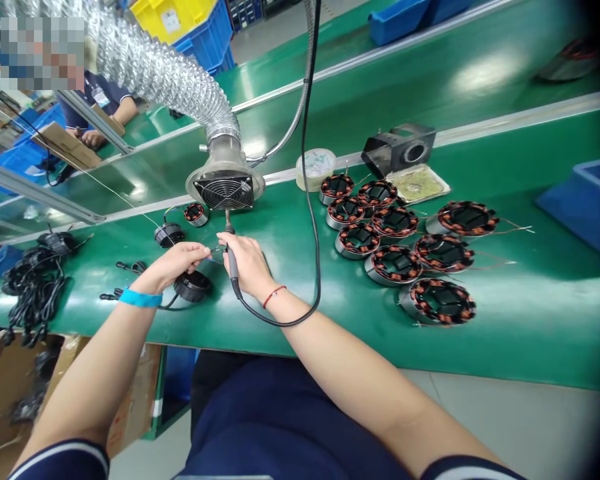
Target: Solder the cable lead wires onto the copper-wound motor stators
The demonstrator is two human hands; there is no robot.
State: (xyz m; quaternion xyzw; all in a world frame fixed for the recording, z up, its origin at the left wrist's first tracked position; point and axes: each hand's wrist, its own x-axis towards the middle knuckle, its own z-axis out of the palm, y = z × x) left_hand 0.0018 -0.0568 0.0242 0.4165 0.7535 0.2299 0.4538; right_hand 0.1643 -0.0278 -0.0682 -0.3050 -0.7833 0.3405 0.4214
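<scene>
My right hand (250, 263) is closed around a soldering iron (233, 265), its metal end pointing away toward the fume fan and its black cord looping back over my wrist. My left hand (183, 260) pinches a thin wire (215, 250) close to the right fingertips. A pale strand (130, 200) runs down from the upper left to my left hand. Just below the left fingers sits a round black housing (194, 287) with a cable. Another black housing (169, 233) and a small copper-wound stator (196, 213) lie beyond that hand.
A fume fan (227, 192) on a silver duct (180, 80) stands ahead. Several wound stators (397, 263) fill the right side, near a tape roll (316, 167), a sponge tray (419, 183) and an iron holder (400, 150). Black cables (35, 287) lie left; a co-worker (100, 100) sits opposite.
</scene>
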